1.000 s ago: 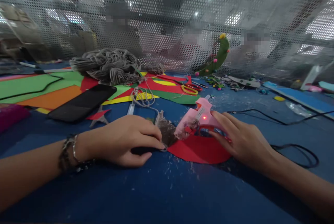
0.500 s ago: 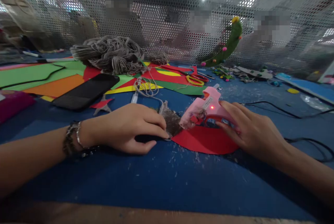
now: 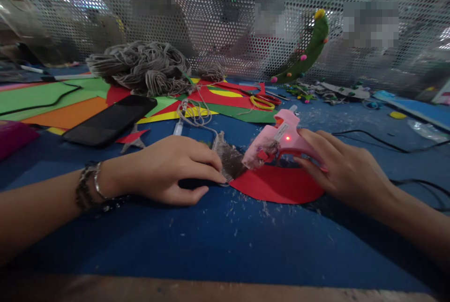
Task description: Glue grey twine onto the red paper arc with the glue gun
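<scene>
My right hand [image 3: 348, 170] is wrapped round the handle of a pink glue gun [image 3: 286, 135] with its red light lit. Its nozzle end, covered in stringy glue, points down-left at a grey yarn-wrapped piece [image 3: 230, 159]. That piece lies on the table against the left tip of a red curved sheet [image 3: 279, 184], which is partly under the glue gun. My left hand [image 3: 176, 168] holds the yarn-wrapped piece down at its left edge with curled fingertips, the thumb standing apart. A strand of yarn [image 3: 198, 117] runs from the piece back across the table.
Behind my left hand lie a black phone [image 3: 110, 121], a red-and-grey star [image 3: 133, 138] and coloured sheets [image 3: 70, 114]. Grey yarn [image 3: 144, 67] is heaped behind them. Yellow-handled scissors [image 3: 262, 102] and a green cactus-like shape [image 3: 312, 49] stand farther back. A black cord [image 3: 372, 138] runs right.
The whole view has shifted slightly, with the far things higher in the picture. Both hands keep their hold, and the glue gun stays near the yarn-wrapped piece.
</scene>
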`<action>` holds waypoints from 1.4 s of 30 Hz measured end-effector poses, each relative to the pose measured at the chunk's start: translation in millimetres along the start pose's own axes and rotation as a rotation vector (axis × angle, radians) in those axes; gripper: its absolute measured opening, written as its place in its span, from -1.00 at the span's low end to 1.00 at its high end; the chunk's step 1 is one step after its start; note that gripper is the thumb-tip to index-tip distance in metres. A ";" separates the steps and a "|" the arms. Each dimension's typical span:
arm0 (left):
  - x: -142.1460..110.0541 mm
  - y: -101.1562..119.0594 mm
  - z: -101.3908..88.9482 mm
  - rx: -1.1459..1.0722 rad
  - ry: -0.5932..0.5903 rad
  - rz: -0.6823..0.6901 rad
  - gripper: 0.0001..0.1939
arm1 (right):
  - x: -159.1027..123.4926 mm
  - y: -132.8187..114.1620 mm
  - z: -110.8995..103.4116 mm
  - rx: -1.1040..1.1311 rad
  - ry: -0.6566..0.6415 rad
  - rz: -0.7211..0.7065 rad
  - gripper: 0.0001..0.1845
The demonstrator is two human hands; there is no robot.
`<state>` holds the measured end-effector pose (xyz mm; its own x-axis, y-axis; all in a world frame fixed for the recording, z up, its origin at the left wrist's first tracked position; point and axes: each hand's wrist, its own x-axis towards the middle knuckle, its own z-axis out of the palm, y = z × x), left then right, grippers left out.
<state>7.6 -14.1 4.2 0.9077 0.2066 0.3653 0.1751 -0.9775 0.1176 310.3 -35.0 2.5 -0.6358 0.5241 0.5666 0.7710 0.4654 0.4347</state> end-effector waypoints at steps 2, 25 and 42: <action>-0.3 -0.6 0.3 0.003 0.000 0.001 -0.75 | -0.9 2.4 -0.2 -0.005 -0.010 0.006 -0.52; -0.5 0.7 -0.5 0.014 -0.015 -0.002 -0.75 | 1.0 19.3 -5.4 -0.098 -0.030 -0.042 -0.55; -1.3 -1.0 0.2 0.003 -0.006 -0.009 -0.77 | 1.9 30.5 -3.7 -0.220 0.044 -0.088 -0.58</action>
<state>6.3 -13.4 3.5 0.9085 0.2147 0.3585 0.1842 -0.9758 0.1176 332.7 -22.4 19.5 -0.7027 0.4544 0.5474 0.7047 0.3391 0.6232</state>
